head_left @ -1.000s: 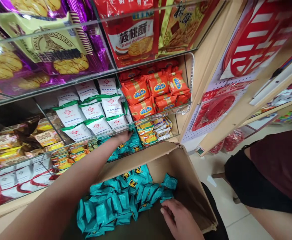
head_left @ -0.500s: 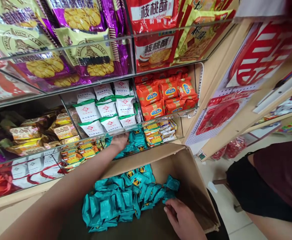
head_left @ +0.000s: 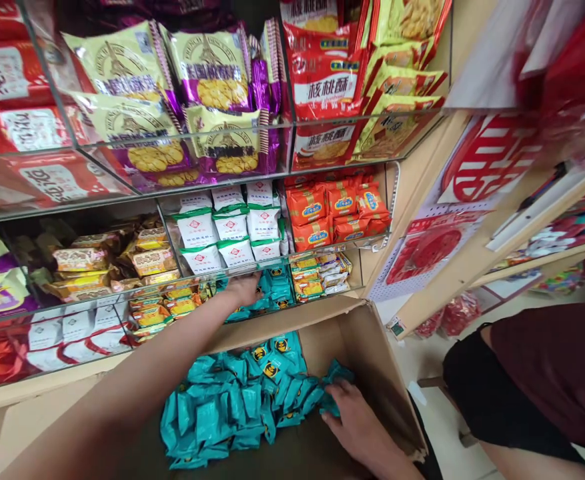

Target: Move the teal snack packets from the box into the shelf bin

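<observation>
My left hand (head_left: 245,289) reaches into a low shelf compartment of teal snack packets (head_left: 278,288). Its fingers are partly hidden under the shelf above, so their grip does not show. In the cardboard box (head_left: 383,363) in front of me lies a heap of teal snack packets (head_left: 232,400), some with a black and yellow round emblem. At the heap's right end, my right hand (head_left: 355,417) has its fingers and thumb closed around a teal snack packet (head_left: 330,403).
White-and-green packets (head_left: 232,227) sit just above my left hand, with orange-red packets (head_left: 312,207) to their right. Small yellow packets (head_left: 308,277) adjoin the teal compartment. A clear shelf edge (head_left: 212,187) runs across. Another person (head_left: 537,373) is close at the right.
My right hand has moved forward onto the packets at the heap's right end and closed on one. My left hand stays in the shelf compartment. The view has tilted up slightly.
</observation>
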`<state>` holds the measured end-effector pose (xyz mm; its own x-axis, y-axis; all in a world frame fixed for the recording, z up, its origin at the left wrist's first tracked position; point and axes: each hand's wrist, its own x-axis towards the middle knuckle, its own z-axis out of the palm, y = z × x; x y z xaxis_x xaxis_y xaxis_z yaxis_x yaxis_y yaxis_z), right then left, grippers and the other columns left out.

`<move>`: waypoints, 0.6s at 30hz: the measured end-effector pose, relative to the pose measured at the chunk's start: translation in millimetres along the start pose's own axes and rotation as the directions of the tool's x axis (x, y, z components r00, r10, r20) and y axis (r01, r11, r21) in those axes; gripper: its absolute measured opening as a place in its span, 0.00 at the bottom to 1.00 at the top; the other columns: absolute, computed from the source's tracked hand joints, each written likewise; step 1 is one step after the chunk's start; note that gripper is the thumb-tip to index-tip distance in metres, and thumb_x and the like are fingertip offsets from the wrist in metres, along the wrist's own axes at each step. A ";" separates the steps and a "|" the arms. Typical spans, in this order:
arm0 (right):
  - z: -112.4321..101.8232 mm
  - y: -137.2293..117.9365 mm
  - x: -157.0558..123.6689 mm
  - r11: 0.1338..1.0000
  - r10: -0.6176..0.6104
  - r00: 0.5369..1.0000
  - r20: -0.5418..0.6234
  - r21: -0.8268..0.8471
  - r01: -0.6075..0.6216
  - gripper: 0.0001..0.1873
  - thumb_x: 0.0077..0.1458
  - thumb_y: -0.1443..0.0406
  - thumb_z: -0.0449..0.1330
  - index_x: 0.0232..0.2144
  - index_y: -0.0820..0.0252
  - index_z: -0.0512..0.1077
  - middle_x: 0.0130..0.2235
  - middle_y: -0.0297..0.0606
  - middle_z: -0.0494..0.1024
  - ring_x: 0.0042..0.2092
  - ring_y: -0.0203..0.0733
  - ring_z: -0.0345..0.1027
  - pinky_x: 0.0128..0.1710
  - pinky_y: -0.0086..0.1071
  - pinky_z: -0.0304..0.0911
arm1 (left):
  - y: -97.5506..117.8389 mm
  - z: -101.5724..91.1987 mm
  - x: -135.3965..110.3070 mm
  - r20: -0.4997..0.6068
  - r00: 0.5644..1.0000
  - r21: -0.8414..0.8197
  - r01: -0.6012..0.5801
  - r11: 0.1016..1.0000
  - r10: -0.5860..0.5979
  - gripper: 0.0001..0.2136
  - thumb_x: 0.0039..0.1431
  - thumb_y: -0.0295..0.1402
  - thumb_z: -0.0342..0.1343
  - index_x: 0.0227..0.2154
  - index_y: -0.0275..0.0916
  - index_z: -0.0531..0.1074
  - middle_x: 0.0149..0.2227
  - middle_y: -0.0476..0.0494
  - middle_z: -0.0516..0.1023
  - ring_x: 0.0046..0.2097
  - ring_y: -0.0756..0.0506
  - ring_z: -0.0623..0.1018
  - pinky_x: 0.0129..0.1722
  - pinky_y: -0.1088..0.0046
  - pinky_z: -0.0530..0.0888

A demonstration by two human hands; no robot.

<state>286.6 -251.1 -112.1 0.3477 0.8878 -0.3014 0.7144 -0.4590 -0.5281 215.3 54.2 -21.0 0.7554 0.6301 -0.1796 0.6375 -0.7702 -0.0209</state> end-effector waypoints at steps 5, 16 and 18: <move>-4.6 9.3 42.6 0.967 0.142 0.990 0.016 -0.216 -0.135 0.18 0.43 0.73 0.54 0.40 0.69 0.69 0.49 0.54 0.64 0.48 0.54 0.60 0.44 0.37 0.56 | 27.6 -31.7 -83.5 -0.137 0.984 -0.092 -0.127 0.988 0.114 0.18 0.55 0.38 0.45 0.50 0.45 0.61 0.55 0.42 0.60 0.55 0.41 0.59 0.53 0.53 0.53; 24.1 43.1 52.8 0.974 0.207 0.978 -0.025 -0.094 -0.208 0.12 0.43 0.73 0.58 0.34 0.65 0.68 0.41 0.43 0.70 0.40 0.43 0.66 0.40 0.37 0.59 | 45.2 42.0 -259.3 -0.136 0.952 -0.689 -0.290 0.665 0.274 0.12 0.56 0.32 0.45 0.41 0.47 0.68 0.43 0.48 0.72 0.46 0.49 0.70 0.47 0.75 0.65; 18.5 40.9 50.7 0.984 0.177 0.983 -0.050 -0.013 -0.178 0.07 0.41 0.72 0.60 0.28 0.64 0.68 0.37 0.38 0.72 0.38 0.40 0.66 0.40 0.37 0.59 | 45.8 53.2 -261.7 -0.105 0.967 -0.754 -0.230 0.615 0.232 0.12 0.55 0.32 0.46 0.41 0.47 0.69 0.42 0.48 0.72 0.45 0.49 0.70 0.46 0.76 0.65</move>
<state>322.3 -225.4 -163.7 0.4986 0.7931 -0.3499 0.6492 -0.6091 -0.4555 38.7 -151.2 -27.3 0.8944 0.4408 -0.0751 0.3330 -0.5445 0.7699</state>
